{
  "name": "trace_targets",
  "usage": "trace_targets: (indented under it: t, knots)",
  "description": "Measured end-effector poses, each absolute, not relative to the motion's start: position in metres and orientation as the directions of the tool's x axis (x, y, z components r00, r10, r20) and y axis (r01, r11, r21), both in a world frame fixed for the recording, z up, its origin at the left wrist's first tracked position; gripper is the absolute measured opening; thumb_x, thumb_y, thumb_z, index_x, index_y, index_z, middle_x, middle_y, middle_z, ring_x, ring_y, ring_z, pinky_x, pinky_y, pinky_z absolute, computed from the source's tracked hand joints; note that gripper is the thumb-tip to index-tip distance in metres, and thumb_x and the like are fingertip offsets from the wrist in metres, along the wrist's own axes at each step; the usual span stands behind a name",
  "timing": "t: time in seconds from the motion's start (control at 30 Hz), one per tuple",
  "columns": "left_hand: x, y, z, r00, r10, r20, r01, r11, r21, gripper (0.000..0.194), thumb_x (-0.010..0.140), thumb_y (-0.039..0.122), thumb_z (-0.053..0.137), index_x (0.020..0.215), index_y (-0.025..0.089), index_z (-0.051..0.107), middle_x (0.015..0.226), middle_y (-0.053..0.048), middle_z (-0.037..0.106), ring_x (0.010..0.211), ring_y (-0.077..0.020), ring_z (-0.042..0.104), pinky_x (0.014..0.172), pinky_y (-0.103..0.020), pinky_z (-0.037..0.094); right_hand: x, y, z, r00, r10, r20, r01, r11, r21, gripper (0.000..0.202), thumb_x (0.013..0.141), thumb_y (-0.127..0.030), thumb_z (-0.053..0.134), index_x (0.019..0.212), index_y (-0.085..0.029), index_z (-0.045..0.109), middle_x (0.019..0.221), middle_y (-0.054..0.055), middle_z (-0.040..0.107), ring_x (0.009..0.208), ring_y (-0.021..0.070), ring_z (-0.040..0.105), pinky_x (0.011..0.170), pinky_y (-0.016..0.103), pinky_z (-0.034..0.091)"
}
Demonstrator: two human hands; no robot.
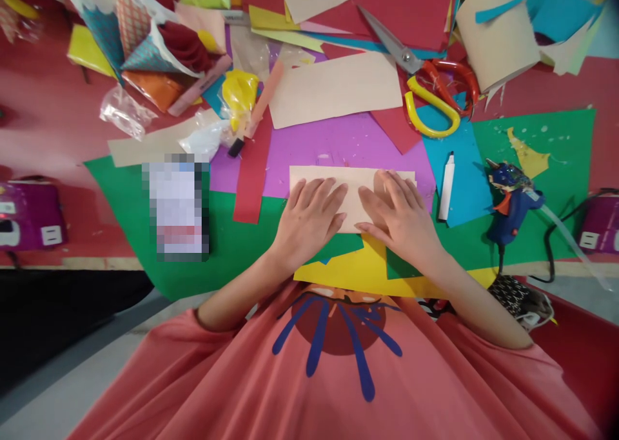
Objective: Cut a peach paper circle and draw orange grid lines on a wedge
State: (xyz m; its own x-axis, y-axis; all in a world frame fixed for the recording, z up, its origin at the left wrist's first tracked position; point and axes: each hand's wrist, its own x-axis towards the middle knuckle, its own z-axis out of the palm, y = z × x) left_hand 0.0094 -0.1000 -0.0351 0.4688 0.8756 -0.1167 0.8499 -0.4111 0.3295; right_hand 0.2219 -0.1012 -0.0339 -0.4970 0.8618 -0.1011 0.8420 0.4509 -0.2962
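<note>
A beige paper strip (pixel 355 198) lies crosswise in front of me, over purple and green paper. My left hand (pixel 309 217) rests on its left half, fingers stretched out and flat. On the right half lies my right hand (pixel 399 214), its fingers spread and touching the paper. Nothing is gripped by either hand. Beyond the strip is a larger beige sheet (pixel 336 88). To the right of my right hand sits a white marker (pixel 447 187) on blue paper, and farther right a blue hot glue gun (pixel 510 211) with a clear glue stick in its back.
Scissors (pixel 411 62) with red and yellow handles lie at the back right, near a beige paper tube (pixel 498 33). A blurred-out phone (pixel 176 208) is at the left. Patterned paper cones (pixel 140 33) and a yellow balloon (pixel 239 91) stand behind. Purple boxes (pixel 33 214) flank the table.
</note>
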Motion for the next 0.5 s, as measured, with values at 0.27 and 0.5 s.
trace_targets:
  t: [0.27, 0.5]
  knots:
    - [0.007, -0.100, -0.043, 0.443, 0.893, -0.082, 0.851, -0.390, 0.352, 0.048, 0.099, 0.039, 0.040, 0.144, 0.023, 0.043, 0.151, -0.012, 0.043, 0.141, -0.0293, 0.038, 0.119, -0.052, 0.026, 0.221, -0.094, -0.032, -0.483, 0.869, -0.101, 0.854, 0.443, -0.275, 0.067, 0.091, -0.064, 0.041, 0.140, -0.021, 0.051, 0.149, 0.020, 0.042, 0.139, 0.0369, 0.038, 0.112, 0.058, 0.032]
    - [0.005, -0.095, -0.050, 0.423, 0.905, -0.054, 0.855, -0.379, 0.354, 0.049, 0.098, 0.040, 0.043, 0.144, 0.023, 0.044, 0.153, -0.014, 0.040, 0.143, -0.0325, 0.034, 0.119, -0.055, 0.021, 0.220, -0.088, -0.030, -0.486, 0.867, -0.108, 0.858, 0.450, -0.247, 0.067, 0.091, -0.065, 0.038, 0.141, -0.022, 0.050, 0.142, 0.020, 0.044, 0.135, 0.0377, 0.040, 0.108, 0.057, 0.036]
